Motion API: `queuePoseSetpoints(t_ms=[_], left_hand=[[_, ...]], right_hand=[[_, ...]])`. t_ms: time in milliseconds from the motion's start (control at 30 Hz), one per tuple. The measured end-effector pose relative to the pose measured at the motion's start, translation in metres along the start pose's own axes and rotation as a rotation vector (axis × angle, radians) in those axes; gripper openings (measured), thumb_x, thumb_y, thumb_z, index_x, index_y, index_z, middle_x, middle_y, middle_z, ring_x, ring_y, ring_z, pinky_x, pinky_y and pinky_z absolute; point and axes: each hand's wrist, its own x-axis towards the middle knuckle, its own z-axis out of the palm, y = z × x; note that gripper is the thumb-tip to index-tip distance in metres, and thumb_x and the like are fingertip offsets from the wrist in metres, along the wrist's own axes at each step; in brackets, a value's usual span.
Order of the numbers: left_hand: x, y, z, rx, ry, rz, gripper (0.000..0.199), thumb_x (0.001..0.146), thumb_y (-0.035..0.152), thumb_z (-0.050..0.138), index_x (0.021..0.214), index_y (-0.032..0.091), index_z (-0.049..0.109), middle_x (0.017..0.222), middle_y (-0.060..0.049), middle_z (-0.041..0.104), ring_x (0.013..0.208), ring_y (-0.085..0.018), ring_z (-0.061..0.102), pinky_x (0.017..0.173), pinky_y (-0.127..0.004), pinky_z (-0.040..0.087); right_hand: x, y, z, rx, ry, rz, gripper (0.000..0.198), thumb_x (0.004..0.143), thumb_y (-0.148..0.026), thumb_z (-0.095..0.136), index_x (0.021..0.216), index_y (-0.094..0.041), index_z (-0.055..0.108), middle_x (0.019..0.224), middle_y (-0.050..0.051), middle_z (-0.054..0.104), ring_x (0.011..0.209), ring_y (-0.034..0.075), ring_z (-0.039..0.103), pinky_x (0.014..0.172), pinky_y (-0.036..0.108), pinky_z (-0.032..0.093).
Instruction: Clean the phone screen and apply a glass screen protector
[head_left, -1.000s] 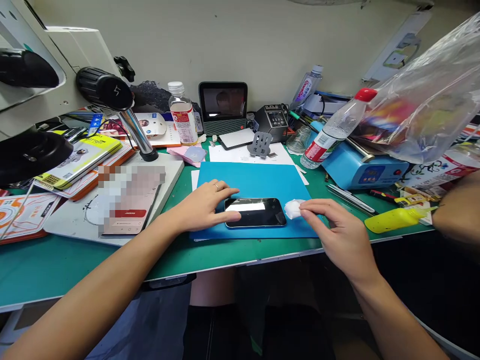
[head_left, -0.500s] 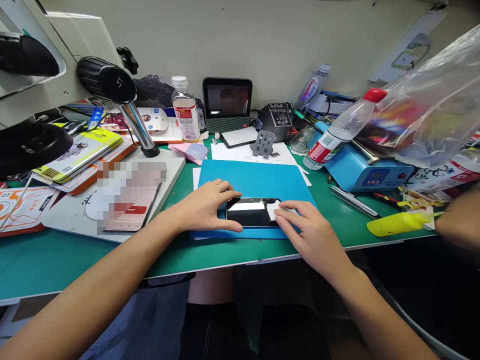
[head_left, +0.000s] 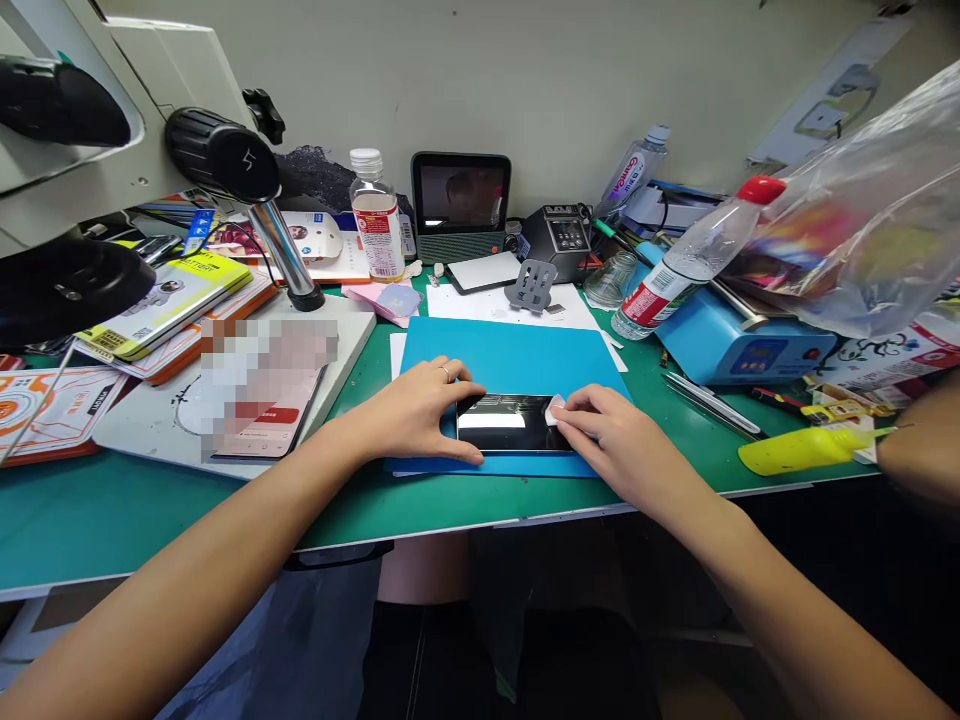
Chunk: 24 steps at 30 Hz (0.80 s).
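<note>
2 bare hands work on 1 dark phone (head_left: 504, 423) lying flat on 1 blue mat (head_left: 517, 362). At 9 o'clock of the phone, the left hand (head_left: 416, 412) lies spread, fingers loosely extended, steadying its end without gripping. At 3 o'clock, the right hand (head_left: 611, 445) pinches 1 small white wipe (head_left: 556, 409) against the glass. Light, even strokes with the phone held firm would likely clean best. Behind, at 12 o'clock, stand 3 plastic bottles, 1 (head_left: 376, 216) upright.
</note>
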Motion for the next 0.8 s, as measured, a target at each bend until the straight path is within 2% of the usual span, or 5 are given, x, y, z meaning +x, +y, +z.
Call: queuePoseSetpoints(t_ms=[133,300,500,633,800], left_hand=[[0.0,0.001,0.0,-0.003,0.002,-0.004,0.079,0.077,0.071,0.071,0.134,0.017,0.062,0.121,-0.013,0.061,0.111,-0.031,0.057,0.096,-0.045,0.047],[0.001,0.0,-0.001,0.018,-0.005,-0.002,0.077,0.078,0.072,0.07,0.134,0.019,0.062,0.12,-0.013,0.061,0.109,-0.031,0.057,0.093,-0.044,0.047],[0.0,0.0,0.0,0.004,0.0,-0.005,0.077,0.078,0.07,0.072,0.135,0.019,0.062,0.12,-0.013,0.061,0.109,-0.031,0.057,0.094,-0.044,0.047],[0.0,0.0,0.0,0.007,-0.005,-0.013,0.077,0.078,0.07,0.072,0.135,0.019,0.062,0.121,-0.013,0.061,0.111,-0.031,0.056,0.095,-0.043,0.047],[0.0,0.0,-0.001,0.008,-0.012,-0.008,0.077,0.078,0.068,0.073,0.135,0.018,0.062,0.121,-0.013,0.061,0.11,-0.03,0.057,0.095,-0.043,0.047]], right_hand=[[-0.002,0.005,-0.01,0.002,-0.089,-0.007,0.036,0.103,-0.033,0.044,0.095,-0.021,0.076,0.095,0.009,0.066,0.085,0.022,0.066,0.076,0.037,0.057],[-0.013,0.004,-0.016,0.02,-0.098,-0.013,0.035,0.103,-0.038,0.044,0.105,-0.025,0.076,0.1,0.009,0.067,0.089,0.022,0.067,0.077,0.036,0.057],[0.003,0.003,-0.013,0.007,-0.158,-0.032,0.041,0.104,-0.044,0.041,0.1,-0.025,0.077,0.099,0.009,0.064,0.085,0.022,0.064,0.07,0.034,0.055],[0.001,0.004,-0.018,-0.015,-0.221,-0.051,0.041,0.105,-0.043,0.039,0.105,-0.026,0.076,0.1,0.009,0.064,0.081,0.021,0.063,0.067,0.034,0.053],[0.004,0.003,-0.013,-0.068,-0.166,-0.087,0.043,0.105,-0.04,0.037,0.106,-0.023,0.076,0.103,0.011,0.064,0.085,0.023,0.062,0.069,0.037,0.053]])
